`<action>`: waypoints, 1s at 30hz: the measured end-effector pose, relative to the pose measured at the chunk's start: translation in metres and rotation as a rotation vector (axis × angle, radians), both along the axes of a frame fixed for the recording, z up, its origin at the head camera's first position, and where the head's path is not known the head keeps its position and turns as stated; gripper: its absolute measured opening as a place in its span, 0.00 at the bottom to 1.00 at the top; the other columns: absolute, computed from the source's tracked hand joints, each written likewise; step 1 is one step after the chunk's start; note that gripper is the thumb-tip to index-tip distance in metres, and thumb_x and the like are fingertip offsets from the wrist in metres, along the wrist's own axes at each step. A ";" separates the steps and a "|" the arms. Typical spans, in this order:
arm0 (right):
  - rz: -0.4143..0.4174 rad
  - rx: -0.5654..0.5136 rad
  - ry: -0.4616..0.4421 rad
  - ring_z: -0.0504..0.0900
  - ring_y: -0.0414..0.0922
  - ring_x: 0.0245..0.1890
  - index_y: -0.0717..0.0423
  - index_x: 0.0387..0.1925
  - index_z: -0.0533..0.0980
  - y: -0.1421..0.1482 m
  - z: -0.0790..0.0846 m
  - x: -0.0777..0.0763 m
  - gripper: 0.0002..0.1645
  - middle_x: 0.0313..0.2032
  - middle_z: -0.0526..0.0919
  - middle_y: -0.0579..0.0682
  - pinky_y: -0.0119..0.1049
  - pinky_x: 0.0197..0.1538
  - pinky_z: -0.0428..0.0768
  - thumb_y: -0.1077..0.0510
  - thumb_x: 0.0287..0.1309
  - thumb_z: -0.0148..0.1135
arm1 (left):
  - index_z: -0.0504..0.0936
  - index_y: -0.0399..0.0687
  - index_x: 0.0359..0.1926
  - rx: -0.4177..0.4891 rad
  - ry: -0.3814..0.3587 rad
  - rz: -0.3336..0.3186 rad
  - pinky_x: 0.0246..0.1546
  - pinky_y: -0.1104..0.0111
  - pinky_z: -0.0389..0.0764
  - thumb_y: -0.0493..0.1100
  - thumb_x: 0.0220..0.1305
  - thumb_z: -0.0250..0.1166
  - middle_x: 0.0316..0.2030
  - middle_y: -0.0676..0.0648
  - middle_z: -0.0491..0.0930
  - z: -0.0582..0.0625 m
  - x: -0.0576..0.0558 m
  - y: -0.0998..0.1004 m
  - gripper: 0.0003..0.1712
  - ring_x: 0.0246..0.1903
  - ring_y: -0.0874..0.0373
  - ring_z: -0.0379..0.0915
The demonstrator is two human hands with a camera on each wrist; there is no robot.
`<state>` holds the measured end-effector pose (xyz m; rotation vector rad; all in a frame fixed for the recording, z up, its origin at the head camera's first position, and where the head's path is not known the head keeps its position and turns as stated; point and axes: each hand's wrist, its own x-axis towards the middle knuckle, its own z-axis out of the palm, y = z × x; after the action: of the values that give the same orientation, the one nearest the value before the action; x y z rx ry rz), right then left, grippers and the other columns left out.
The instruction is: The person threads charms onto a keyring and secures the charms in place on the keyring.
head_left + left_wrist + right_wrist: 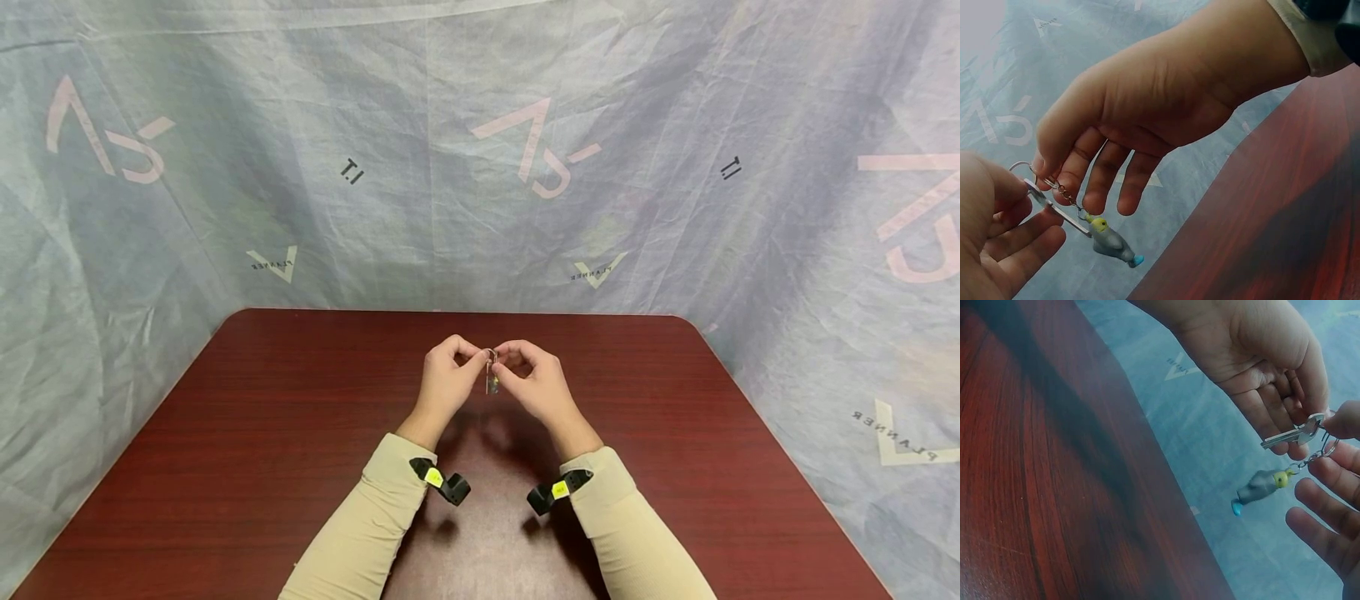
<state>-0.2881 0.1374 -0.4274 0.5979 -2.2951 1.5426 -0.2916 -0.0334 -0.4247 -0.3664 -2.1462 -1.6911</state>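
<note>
In the head view both hands meet above the table (262, 417). My left hand (444, 387) pinches a silver key (1291, 435) by its head, between thumb and forefinger. Opposite it, my right hand (536, 385) pinches the metal key ring (1021, 164) between thumb and forefinger, its other fingers loosely spread. From the ring, on a short chain (1310, 460), hangs a small bird-like figure (1112, 240) with a grey body, yellow head and blue tip. The key's head lies against the ring; fingertips hide whether it is threaded on.
The reddish-brown wood-grain table has rounded far corners. A grey printed cloth (435, 167) hangs behind it and along both sides. Each beige sleeve carries a black wrist strap with a camera, the left one (452, 489) and the right one (540, 500).
</note>
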 end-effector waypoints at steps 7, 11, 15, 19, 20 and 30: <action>0.006 0.037 0.031 0.83 0.43 0.35 0.54 0.46 0.82 0.001 0.001 0.001 0.13 0.36 0.85 0.48 0.38 0.37 0.81 0.64 0.60 0.70 | 0.83 0.44 0.31 0.015 -0.021 -0.006 0.22 0.71 0.73 0.37 0.64 0.70 0.29 0.47 0.83 0.000 0.000 -0.001 0.06 0.22 0.59 0.72; 0.020 0.034 0.036 0.82 0.45 0.34 0.55 0.48 0.82 0.001 0.000 0.000 0.15 0.36 0.85 0.49 0.41 0.37 0.82 0.65 0.59 0.70 | 0.83 0.43 0.31 0.019 -0.026 -0.007 0.23 0.71 0.73 0.38 0.65 0.70 0.29 0.47 0.83 0.001 0.001 -0.001 0.06 0.22 0.59 0.72; 0.030 0.018 0.003 0.83 0.46 0.35 0.57 0.50 0.80 0.001 -0.001 0.000 0.16 0.38 0.85 0.51 0.43 0.39 0.82 0.64 0.61 0.69 | 0.83 0.43 0.31 0.021 -0.024 -0.012 0.24 0.70 0.74 0.37 0.64 0.70 0.29 0.47 0.84 0.001 0.001 -0.001 0.05 0.24 0.60 0.74; 0.017 -0.007 -0.042 0.84 0.50 0.38 0.59 0.51 0.80 0.000 -0.001 -0.001 0.15 0.39 0.86 0.53 0.45 0.41 0.82 0.61 0.63 0.68 | 0.83 0.43 0.32 0.029 -0.019 -0.011 0.26 0.70 0.76 0.37 0.64 0.70 0.30 0.47 0.84 0.002 0.002 0.000 0.05 0.26 0.60 0.77; 0.011 -0.011 -0.049 0.84 0.51 0.38 0.59 0.50 0.80 0.000 -0.001 -0.001 0.15 0.39 0.86 0.53 0.45 0.41 0.82 0.60 0.64 0.68 | 0.83 0.43 0.32 0.030 -0.018 -0.010 0.26 0.71 0.76 0.38 0.64 0.70 0.30 0.47 0.84 0.002 0.002 0.000 0.05 0.26 0.60 0.77; -0.031 -0.010 -0.066 0.86 0.50 0.31 0.55 0.44 0.82 -0.001 0.001 0.002 0.10 0.33 0.87 0.49 0.33 0.33 0.80 0.56 0.64 0.69 | 0.83 0.43 0.32 0.033 -0.026 -0.029 0.24 0.70 0.77 0.38 0.66 0.70 0.31 0.47 0.84 0.002 0.004 0.000 0.05 0.25 0.52 0.79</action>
<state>-0.2865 0.1363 -0.4263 0.5141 -2.3321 1.5811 -0.2878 -0.0331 -0.4222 -0.3693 -2.1391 -1.7538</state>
